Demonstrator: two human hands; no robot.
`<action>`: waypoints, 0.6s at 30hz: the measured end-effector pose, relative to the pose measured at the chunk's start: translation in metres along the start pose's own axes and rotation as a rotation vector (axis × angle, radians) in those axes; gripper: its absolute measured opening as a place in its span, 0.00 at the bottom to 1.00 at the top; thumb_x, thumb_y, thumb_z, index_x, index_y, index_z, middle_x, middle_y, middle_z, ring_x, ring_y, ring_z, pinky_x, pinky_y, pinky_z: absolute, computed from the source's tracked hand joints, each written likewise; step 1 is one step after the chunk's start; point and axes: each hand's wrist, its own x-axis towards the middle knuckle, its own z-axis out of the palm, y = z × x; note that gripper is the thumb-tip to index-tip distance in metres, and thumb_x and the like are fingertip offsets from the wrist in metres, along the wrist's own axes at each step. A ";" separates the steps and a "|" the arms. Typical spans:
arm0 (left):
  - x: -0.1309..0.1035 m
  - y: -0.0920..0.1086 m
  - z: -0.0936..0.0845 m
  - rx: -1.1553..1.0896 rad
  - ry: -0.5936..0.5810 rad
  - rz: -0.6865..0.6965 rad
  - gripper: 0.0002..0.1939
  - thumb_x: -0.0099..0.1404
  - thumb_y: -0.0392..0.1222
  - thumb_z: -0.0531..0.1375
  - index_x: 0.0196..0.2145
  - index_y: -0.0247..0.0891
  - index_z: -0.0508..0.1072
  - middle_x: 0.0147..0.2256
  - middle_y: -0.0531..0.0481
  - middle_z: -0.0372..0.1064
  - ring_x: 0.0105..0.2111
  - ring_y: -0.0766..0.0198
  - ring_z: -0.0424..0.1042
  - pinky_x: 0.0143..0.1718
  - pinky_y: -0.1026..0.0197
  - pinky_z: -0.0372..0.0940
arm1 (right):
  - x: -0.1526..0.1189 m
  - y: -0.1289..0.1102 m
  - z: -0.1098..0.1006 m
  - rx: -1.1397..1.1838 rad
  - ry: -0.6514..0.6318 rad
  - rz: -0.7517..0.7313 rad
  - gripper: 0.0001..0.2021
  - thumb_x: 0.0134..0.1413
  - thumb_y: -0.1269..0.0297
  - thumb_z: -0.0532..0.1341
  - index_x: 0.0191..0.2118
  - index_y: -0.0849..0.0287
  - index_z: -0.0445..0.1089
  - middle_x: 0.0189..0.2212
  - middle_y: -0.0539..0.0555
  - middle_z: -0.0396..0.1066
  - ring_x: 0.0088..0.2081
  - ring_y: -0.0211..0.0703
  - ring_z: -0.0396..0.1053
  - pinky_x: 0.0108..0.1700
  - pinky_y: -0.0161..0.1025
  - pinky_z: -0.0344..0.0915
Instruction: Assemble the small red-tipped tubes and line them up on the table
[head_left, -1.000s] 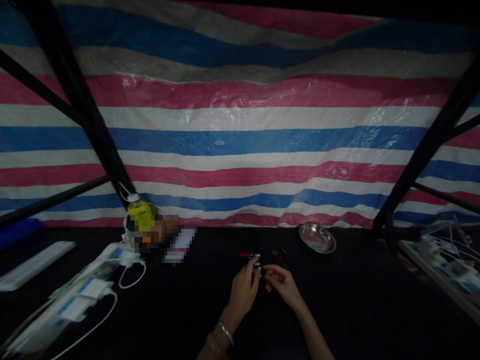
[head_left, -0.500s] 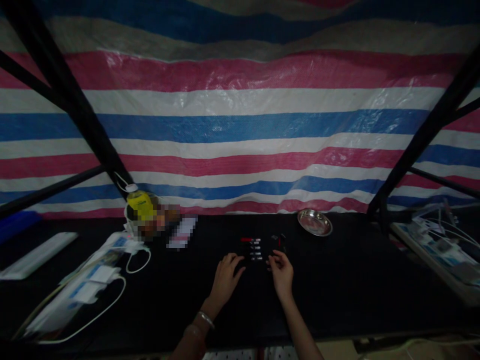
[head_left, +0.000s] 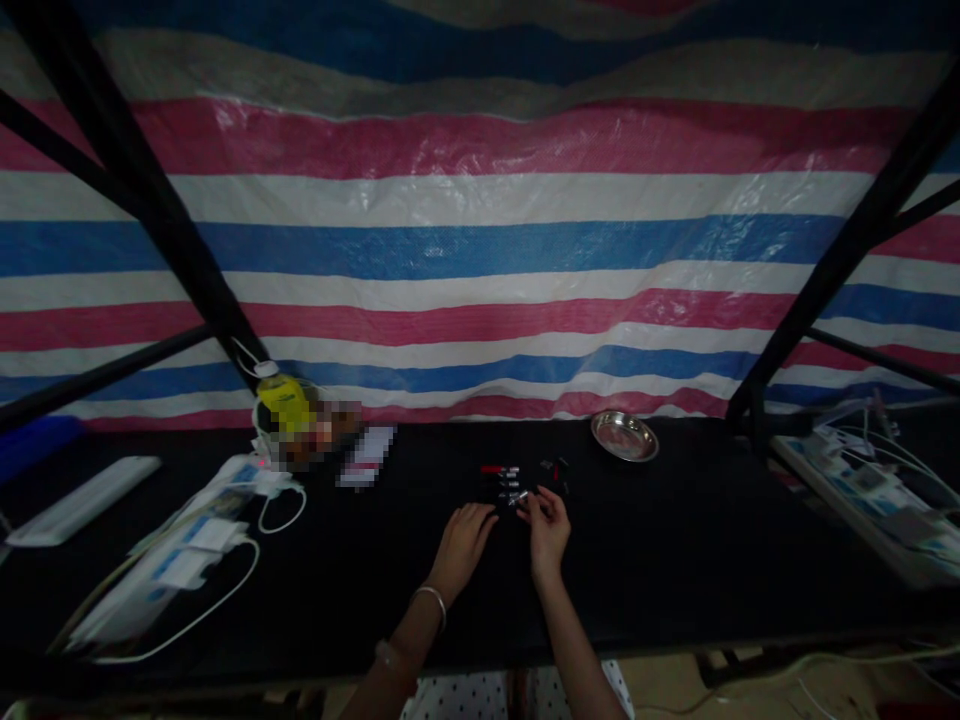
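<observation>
Several small slim sticks lie in a row on the black table, one a red stick (head_left: 495, 469) and the others dark with silvery ends (head_left: 512, 484). At the near end of the row a silver-ended stick (head_left: 519, 497) sits tilted, its dark part lost against the table. My right hand (head_left: 550, 535) pinches at its silvery end with thumb and fingers. Beside the stick's left end, my left hand (head_left: 463, 548) has its fingers and thumb drawn together; what they hold is too dark to make out. Small black and red pieces (head_left: 556, 472) lie scattered beyond my right hand.
A shiny round metal dish (head_left: 625, 437) stands at the back right. Power strips with white cables (head_left: 196, 555) lie on the left, near a yellow-labelled bottle (head_left: 287, 405). More plugs and wires (head_left: 874, 480) are at far right. Black frame posts (head_left: 176, 260) rise before a striped sheet.
My right hand has moved left to the nearest stick, which now sits tilted. My left thumb has closed towards the fingers. The view has shifted slightly.
</observation>
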 end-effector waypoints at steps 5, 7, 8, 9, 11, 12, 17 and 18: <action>-0.001 0.000 0.003 0.069 0.037 0.057 0.12 0.67 0.40 0.48 0.44 0.39 0.69 0.41 0.47 0.71 0.42 0.60 0.69 0.46 0.53 0.63 | -0.002 -0.005 0.001 0.067 0.033 0.000 0.21 0.39 0.53 0.66 0.38 0.61 0.65 0.28 0.51 0.69 0.31 0.43 0.72 0.33 0.40 0.72; -0.001 -0.001 0.004 0.086 0.056 0.083 0.12 0.67 0.40 0.49 0.43 0.39 0.69 0.41 0.48 0.71 0.41 0.60 0.69 0.45 0.53 0.64 | -0.001 -0.008 -0.001 0.108 0.091 -0.019 0.21 0.39 0.54 0.66 0.38 0.61 0.65 0.28 0.50 0.69 0.32 0.43 0.73 0.33 0.40 0.72; -0.002 -0.002 0.005 0.090 0.062 0.098 0.12 0.67 0.40 0.49 0.43 0.39 0.69 0.41 0.48 0.71 0.41 0.60 0.69 0.45 0.53 0.65 | 0.000 -0.009 -0.002 0.129 0.105 -0.022 0.21 0.39 0.54 0.66 0.38 0.61 0.65 0.28 0.50 0.69 0.32 0.44 0.73 0.33 0.40 0.72; -0.002 -0.002 0.005 0.090 0.067 0.112 0.12 0.67 0.39 0.49 0.43 0.39 0.69 0.41 0.48 0.71 0.41 0.60 0.70 0.45 0.52 0.65 | 0.000 -0.010 -0.003 0.146 0.108 -0.020 0.22 0.39 0.54 0.66 0.38 0.61 0.65 0.28 0.50 0.69 0.32 0.44 0.74 0.33 0.40 0.72; -0.003 -0.002 0.005 0.081 0.077 0.137 0.12 0.67 0.39 0.49 0.44 0.39 0.68 0.41 0.48 0.71 0.41 0.60 0.69 0.45 0.52 0.65 | 0.001 -0.012 -0.004 0.155 0.099 -0.012 0.22 0.38 0.54 0.67 0.39 0.62 0.65 0.28 0.50 0.69 0.30 0.44 0.74 0.30 0.38 0.72; -0.003 -0.002 0.005 0.074 0.082 0.147 0.12 0.67 0.39 0.49 0.44 0.39 0.68 0.41 0.48 0.71 0.42 0.60 0.69 0.45 0.52 0.65 | 0.001 -0.013 -0.004 0.149 0.100 -0.011 0.23 0.37 0.53 0.67 0.38 0.62 0.65 0.28 0.50 0.69 0.29 0.43 0.74 0.28 0.38 0.71; -0.004 -0.002 0.005 0.056 0.106 0.158 0.11 0.67 0.39 0.49 0.44 0.40 0.68 0.41 0.48 0.70 0.41 0.61 0.69 0.45 0.53 0.65 | 0.001 -0.016 -0.004 0.152 0.127 -0.012 0.23 0.38 0.54 0.67 0.39 0.61 0.64 0.28 0.50 0.69 0.27 0.43 0.73 0.25 0.35 0.69; -0.004 -0.002 0.005 0.056 0.109 0.157 0.11 0.67 0.38 0.50 0.44 0.40 0.68 0.41 0.48 0.70 0.41 0.61 0.69 0.46 0.53 0.65 | 0.000 -0.017 -0.004 0.146 0.125 -0.013 0.23 0.38 0.54 0.67 0.39 0.61 0.65 0.28 0.50 0.69 0.27 0.43 0.73 0.24 0.35 0.69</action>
